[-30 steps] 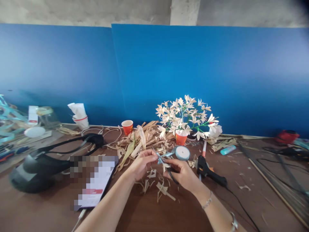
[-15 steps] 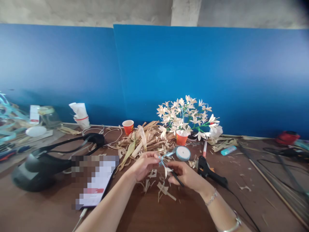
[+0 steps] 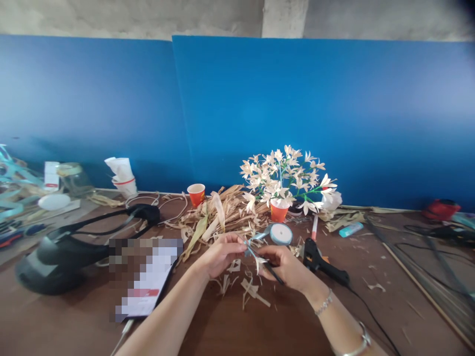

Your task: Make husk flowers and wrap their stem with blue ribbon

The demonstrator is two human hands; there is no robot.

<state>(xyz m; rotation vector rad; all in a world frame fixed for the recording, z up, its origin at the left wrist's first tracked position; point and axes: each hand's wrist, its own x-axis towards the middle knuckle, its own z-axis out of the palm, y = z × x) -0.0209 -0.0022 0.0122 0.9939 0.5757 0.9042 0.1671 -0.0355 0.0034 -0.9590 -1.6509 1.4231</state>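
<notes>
One blossom (image 3: 261,264) between two hands (image 3: 221,256), one ribbon roll (image 3: 281,234).

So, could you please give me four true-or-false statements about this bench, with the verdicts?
1. The left hand pinches light-blue ribbon. True.
2. The right hand holds a glue gun. False: the right hand holds a dark tool, and the glue gun lies to its right.
3. The flower bunch rises from a red cup. True.
4. The phone lies right of both hands. False: the phone lies to their left.
</notes>
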